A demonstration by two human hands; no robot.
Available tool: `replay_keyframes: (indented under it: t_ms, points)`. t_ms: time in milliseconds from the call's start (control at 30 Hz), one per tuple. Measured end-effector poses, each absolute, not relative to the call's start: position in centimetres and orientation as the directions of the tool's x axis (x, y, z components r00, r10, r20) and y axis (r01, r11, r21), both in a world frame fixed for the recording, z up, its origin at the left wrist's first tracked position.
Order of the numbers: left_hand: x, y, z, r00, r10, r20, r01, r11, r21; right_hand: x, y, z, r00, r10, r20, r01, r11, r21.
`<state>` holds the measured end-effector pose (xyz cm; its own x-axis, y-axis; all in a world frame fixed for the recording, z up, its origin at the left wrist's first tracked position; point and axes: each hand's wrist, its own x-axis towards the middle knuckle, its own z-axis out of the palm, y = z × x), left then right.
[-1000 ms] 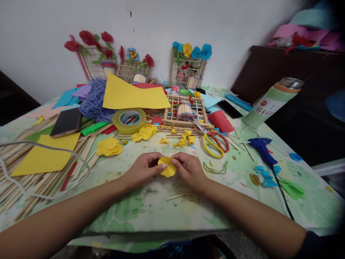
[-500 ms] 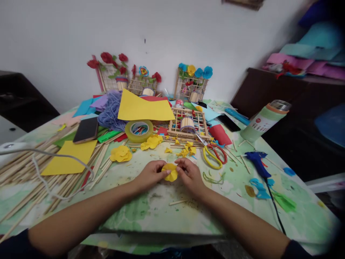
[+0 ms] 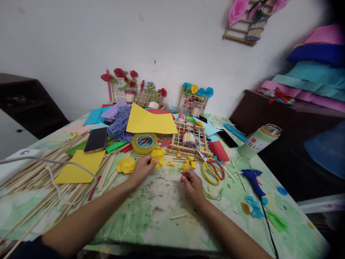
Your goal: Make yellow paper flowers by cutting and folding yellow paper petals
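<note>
My left hand (image 3: 143,168) reaches forward, thumb and fingers pinched on a yellow paper petal (image 3: 159,162). That petal overlaps other yellow paper pieces lying just behind it, and its outline blends with theirs. To the left lies a ruffled yellow paper flower (image 3: 126,165). My right hand (image 3: 193,187) rests low over the table, its fingers loosely curled and a little apart, with nothing visible in them. Small yellow paper scraps (image 3: 188,164) lie ahead of it, and scissors with yellow and red handles (image 3: 211,172) are to its right.
Thin wooden sticks (image 3: 72,194) cover the left side under a white cable. Clear tape (image 3: 145,144), yellow paper (image 3: 151,122), purple yarn (image 3: 121,124) and a stick lattice (image 3: 188,138) stand farther back. A blue glue gun (image 3: 253,180) and a tilted bottle (image 3: 260,140) are on the right.
My left hand has carried the yellow petal forward and left to the other yellow pieces. My right hand has let go of it and stays nearer me. The view has tilted up.
</note>
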<state>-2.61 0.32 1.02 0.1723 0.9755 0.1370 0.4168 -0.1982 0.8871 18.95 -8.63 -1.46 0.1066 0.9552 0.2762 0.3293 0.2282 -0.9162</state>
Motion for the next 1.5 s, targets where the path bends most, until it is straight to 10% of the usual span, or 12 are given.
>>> replay_keyframes:
  t_ms: [400, 500, 633, 800, 1200, 1500]
  points:
    - [-5.7, 3.4, 1.9, 0.112, 0.938, 0.328, 0.760, -0.294, 0.580, 18.7, -8.5, -1.0, 0.005, 0.976, 0.217, 0.347, 0.201, -0.916]
    - [-5.0, 2.2, 1.7, 0.329, 0.845, 0.422, 0.790, -0.491, 0.367, 18.6, -8.6, -0.9, -0.013, 0.979, 0.203, 0.365, 0.193, -0.911]
    - [-3.1, 0.2, 1.1, 0.743, 0.638, 0.204, 0.619, -0.770, 0.157, 18.6, -8.6, -0.6, -0.029, 0.980, 0.198, 0.377, 0.194, -0.906]
    - [-2.2, -0.8, 0.2, 0.800, 0.600, 0.018, 0.593, -0.795, 0.128, 18.6, -8.6, -0.4, -0.051, 0.980, 0.191, 0.383, 0.196, -0.903]
    - [-1.2, -1.8, -0.2, 0.709, 0.694, 0.122, 0.693, -0.718, 0.060, 23.5, -7.1, 0.4, 0.189, 0.826, 0.531, 0.730, 0.243, -0.639]
    - [0.4, -2.0, -0.9, 0.824, 0.563, 0.066, 0.552, -0.823, 0.133, 24.7, -6.3, 0.6, 0.128, 0.922, 0.366, 0.921, 0.027, -0.389]
